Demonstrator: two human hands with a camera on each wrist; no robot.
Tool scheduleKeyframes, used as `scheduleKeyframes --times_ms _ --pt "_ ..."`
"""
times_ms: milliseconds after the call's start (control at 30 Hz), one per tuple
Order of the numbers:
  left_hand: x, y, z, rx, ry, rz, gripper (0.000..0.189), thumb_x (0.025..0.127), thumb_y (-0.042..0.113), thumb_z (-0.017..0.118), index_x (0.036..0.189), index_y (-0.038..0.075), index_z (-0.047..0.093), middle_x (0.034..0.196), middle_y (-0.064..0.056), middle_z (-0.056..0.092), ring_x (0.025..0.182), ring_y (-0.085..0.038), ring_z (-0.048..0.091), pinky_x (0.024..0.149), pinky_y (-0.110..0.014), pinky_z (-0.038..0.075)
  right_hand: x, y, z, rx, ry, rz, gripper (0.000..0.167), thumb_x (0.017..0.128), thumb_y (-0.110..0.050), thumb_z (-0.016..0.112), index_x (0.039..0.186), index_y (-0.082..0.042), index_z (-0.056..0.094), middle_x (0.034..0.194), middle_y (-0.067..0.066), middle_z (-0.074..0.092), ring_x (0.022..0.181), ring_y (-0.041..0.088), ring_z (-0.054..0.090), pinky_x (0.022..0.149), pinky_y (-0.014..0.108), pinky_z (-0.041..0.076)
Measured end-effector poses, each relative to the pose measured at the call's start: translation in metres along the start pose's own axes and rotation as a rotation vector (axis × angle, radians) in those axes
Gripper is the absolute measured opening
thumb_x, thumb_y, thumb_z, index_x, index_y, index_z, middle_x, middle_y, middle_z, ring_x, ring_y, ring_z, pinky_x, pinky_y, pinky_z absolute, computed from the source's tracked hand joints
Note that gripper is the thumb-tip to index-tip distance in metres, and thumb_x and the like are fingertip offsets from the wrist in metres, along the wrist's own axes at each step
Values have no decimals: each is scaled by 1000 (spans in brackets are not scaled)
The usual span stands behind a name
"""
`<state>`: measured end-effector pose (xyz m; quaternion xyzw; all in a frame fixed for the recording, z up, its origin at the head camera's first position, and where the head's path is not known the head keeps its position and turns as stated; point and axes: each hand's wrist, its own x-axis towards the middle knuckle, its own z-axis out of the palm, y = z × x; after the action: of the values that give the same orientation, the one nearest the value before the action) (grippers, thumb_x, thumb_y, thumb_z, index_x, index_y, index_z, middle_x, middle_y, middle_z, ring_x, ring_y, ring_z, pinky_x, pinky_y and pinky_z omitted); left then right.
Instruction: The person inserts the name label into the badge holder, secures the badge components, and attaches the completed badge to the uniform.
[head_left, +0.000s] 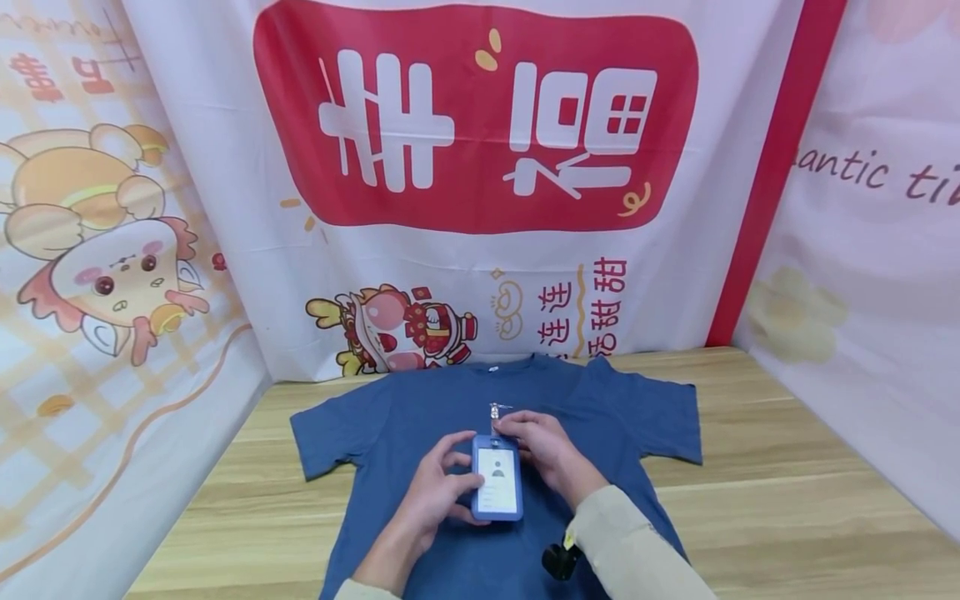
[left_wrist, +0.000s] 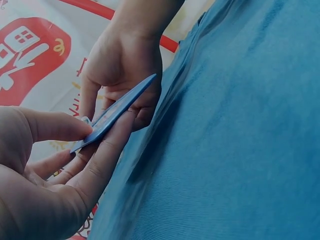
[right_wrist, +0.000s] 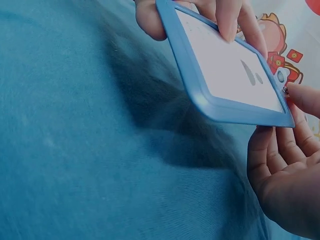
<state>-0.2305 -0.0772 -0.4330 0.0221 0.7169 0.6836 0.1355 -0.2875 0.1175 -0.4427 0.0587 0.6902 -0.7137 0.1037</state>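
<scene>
A blue badge holder with a white card inside is held above a navy T-shirt. My left hand grips it by its left edge, thumb on the front face and fingers behind, as the left wrist view also shows. A metal clip on a short strap rises from the holder's top toward the shirt's chest. My right hand pinches the strap just below the clip. In the right wrist view, the right thumb lies by a small snap at the holder's top edge.
The shirt lies spread on a wood-grain table, its collar toward a white backdrop with a red printed panel. Printed cloth walls rise on both sides. A small black object is by the right sleeve cuff.
</scene>
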Motion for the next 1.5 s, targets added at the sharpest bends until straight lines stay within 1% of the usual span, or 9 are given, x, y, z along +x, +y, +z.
scheduleKeyframes --times_ms 167,333,467,600,767,933,1033,1267,1500 --pt "-1 -3 -3 -11 7 -22 70 98 -2 68 162 11 43 131 -20 62 89 -27 73 69 -53 68 -2 3 1 -23 -23 5 32 103 -33 74 122 -8 77 127 8 74 108 24 65 92 36 54" --pt "-3 -4 -5 -17 7 -39 69 99 -1 67 162 12 43 132 -21 62 92 -28 73 71 -53 68 -4 7 1 -3 -45 -21 31 106 -30 67 124 -7 75 133 10 70 114 25 63 95 37 55" --pt "-5 -3 -8 -16 9 -59 67 101 1 66 163 14 43 134 -21 62 96 -29 72 73 -53 68 -7 10 0 23 -76 -41 31 100 -19 67 127 -6 74 137 12 67 116 26 62 97 36 55" --pt "-7 -2 -9 -20 8 -71 67 102 2 66 164 15 42 136 -21 62 98 -29 73 75 -53 68 -10 12 0 49 -119 -55 39 93 -11 74 132 -7 72 137 11 68 116 25 62 99 36 52" --pt "-7 -4 -10 -31 5 -71 66 103 2 65 163 14 42 135 -22 62 98 -30 73 75 -53 68 -12 16 3 29 -115 -55 42 93 -22 83 131 -9 72 124 7 75 109 23 64 94 34 50" --pt "-6 -5 -10 -33 10 -57 65 103 2 64 163 14 41 134 -22 62 98 -30 71 74 -53 68 -12 18 7 13 -75 -44 42 93 -30 86 127 -10 73 116 5 76 102 22 64 87 32 51" --pt "-5 -5 -11 -27 15 -47 65 103 3 65 163 14 41 134 -21 63 97 -30 71 73 -53 68 -11 18 8 25 -64 -41 41 93 -30 86 127 -10 74 116 6 75 102 22 64 86 31 52" --pt "-4 -4 -10 -25 14 -19 64 102 5 66 162 15 43 132 -20 63 94 -30 71 72 -53 68 -9 21 7 62 -67 -48 42 95 -30 84 129 -8 74 128 10 70 102 21 66 85 30 55" --pt "-1 -1 -8 -28 9 -19 62 103 6 66 161 18 46 134 -20 62 97 -30 71 73 -52 68 -7 22 3 112 -69 -54 43 94 -29 85 129 -7 74 125 8 71 101 19 67 86 30 55"
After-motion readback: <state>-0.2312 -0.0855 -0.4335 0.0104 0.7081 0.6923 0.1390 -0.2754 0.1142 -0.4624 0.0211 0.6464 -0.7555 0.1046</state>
